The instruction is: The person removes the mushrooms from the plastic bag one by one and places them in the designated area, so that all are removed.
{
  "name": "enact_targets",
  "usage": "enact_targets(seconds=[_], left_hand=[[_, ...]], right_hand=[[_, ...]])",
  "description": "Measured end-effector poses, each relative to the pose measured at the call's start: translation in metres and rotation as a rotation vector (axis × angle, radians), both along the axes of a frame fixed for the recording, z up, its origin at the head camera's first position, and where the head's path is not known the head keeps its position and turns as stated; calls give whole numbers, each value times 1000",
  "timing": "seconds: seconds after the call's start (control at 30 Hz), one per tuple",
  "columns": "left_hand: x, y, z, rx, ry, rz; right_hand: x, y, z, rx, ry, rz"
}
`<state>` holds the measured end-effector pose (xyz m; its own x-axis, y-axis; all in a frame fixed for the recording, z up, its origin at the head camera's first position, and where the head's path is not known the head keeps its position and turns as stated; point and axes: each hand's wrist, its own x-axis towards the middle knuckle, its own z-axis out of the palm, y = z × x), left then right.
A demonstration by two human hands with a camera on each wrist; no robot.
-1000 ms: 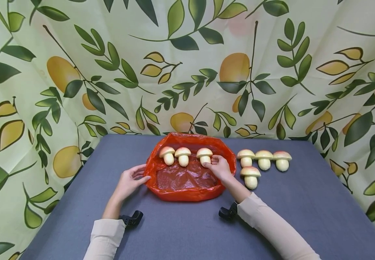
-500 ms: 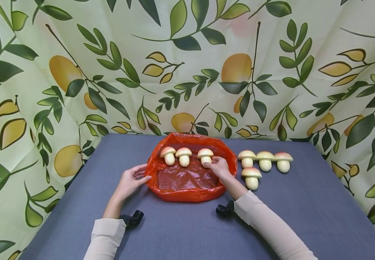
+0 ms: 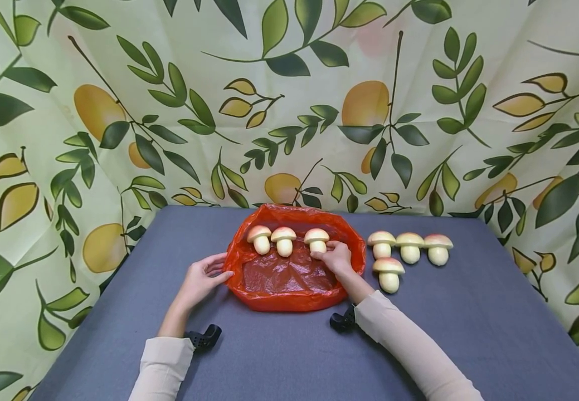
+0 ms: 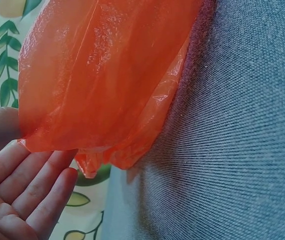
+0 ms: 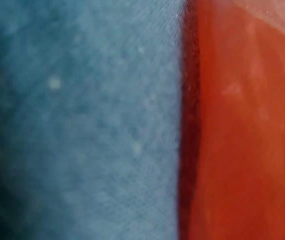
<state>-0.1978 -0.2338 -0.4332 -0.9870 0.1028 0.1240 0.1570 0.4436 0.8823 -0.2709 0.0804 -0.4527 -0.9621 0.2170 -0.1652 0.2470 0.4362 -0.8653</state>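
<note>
A red plastic bag (image 3: 289, 301) stands wide-mouthed on the table. My left hand (image 3: 203, 281) pinches its left rim; in the left wrist view the thumb (image 4: 0, 132) lies on one side of the plastic and the fingers (image 4: 37, 185) reach behind it. Inside the bag, my right hand (image 3: 336, 258) holds a toy mushroom (image 3: 316, 235) by its pale stem, thumb and fingertips at the stem's right side. Two more mushrooms, one at the left (image 3: 259, 239) and one in the middle (image 3: 283, 241), lie along the bag's back. The right wrist view shows the bag's side (image 5: 252, 130) but no hand.
Right of the bag lie several more toy mushrooms: a row at the back with a middle one (image 3: 410, 248) and a right one (image 3: 438, 249), plus a nearer one (image 3: 388, 274). Grey-blue cloth (image 3: 279, 356) covers the table. A leaf-patterned curtain (image 3: 289, 161) hangs behind.
My right forearm and wrist have shifted slightly left, while the mushroom in that hand stays in nearly the same spot. The left hand keeps its place on the rim.
</note>
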Motion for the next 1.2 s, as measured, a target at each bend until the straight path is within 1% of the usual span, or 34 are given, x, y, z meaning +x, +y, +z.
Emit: enact_targets(seconds=[0.23,0.43,0.7,0.87,1.2], left_hand=[[0,1,1,3,5,-7],[0,0,0,-13,-11,2],[0,0,-2,-24,-3,1],[0,0,-2,-9,3,4],[0,0,0,3,-3,-2]], right_hand=[[-1,0,1,9,-4,-19],[3,-3,4,36,-5,1],[8,-6,6,-3,6,28],[11,-7,10,-24,15,48],[18,-6,16,-34,53,84]])
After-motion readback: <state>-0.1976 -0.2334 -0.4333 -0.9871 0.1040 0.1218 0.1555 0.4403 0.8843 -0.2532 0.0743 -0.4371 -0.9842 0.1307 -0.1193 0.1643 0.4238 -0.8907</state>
